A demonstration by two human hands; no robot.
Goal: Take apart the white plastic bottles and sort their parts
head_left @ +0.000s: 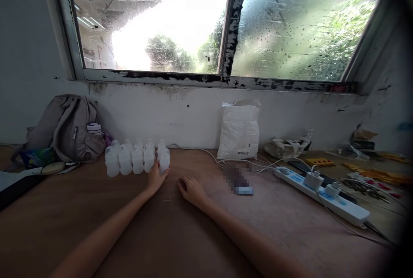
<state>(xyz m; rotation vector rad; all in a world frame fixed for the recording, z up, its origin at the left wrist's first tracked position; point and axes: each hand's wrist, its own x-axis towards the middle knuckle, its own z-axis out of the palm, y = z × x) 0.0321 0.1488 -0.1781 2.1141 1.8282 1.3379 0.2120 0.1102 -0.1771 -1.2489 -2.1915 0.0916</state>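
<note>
a: where are the bottles [125, 159]?
b: left of centre on the table [167, 235], upright, two close rows. end bottle [164, 162] is front row, far right.
a: grip?
b: left hand [157, 179] has thumb and fingers closed round the end bottle, low down. can't tell how firm. right hand [192, 189] is loosely curled, nothing visible in it, underside hidden.
a: what could go wrong?
b: tipping, i'd say. bottles look light, so a sideways nudge from the left knuckles could knock the neighbour [149, 159], and that could take others down. pushing too far back could bump the rear bottle [161, 145]. low hold might let the top wobble.
a: right hand a risk?
b: small, i think. it's near the end bottle, so a careless sweep left could clip it.
a: pose?
b: left forearm [116, 230] slants in from lower left, reaching forward, wrist low. right forearm [235, 230] comes from lower right, palm down, hand resting on the table. hands apart.
</note>
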